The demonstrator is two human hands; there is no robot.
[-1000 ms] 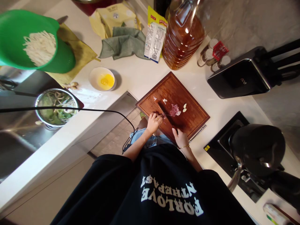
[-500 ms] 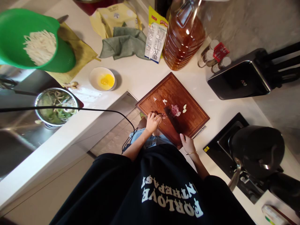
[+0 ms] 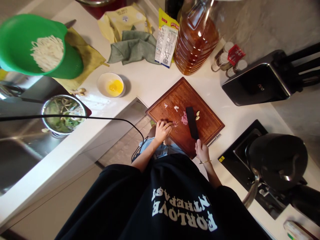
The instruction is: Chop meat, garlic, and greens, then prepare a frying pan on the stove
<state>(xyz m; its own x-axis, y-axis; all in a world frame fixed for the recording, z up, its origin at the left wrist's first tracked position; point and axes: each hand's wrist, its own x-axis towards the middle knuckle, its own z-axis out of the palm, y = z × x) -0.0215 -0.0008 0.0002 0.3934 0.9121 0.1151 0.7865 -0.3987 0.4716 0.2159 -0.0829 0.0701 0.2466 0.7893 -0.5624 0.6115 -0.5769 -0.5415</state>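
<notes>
My right hand [image 3: 202, 150] is closed around the handle of a dark, broad-bladed kitchen knife [image 3: 192, 123]. Its blade lies over a brown wooden cutting board [image 3: 207, 128], between two garlic cloves [image 3: 197, 115] and a small heap of chopped pink meat [image 3: 184, 118]. At the board's near left edge, my left hand [image 3: 163, 130] has its fingers bent and pressed together on a piece of meat [image 3: 174, 124], mostly hidden under the fingertips. Small white bits [image 3: 176, 108] lie farther back on the board.
Left of the board stand a bowl of egg [image 3: 102, 85], a green colander [image 3: 72, 65] with noodles, and a metal bowl of greens [image 3: 62, 123] by the sink. Behind are an oil jug [image 3: 195, 43] and cloth [image 3: 136, 46]; right, a knife block [image 3: 257, 81] and black pot [image 3: 277, 160].
The knife has swung right, away from my left hand, from the left side of the chopped heap to its right. My left hand keeps its place on the board.
</notes>
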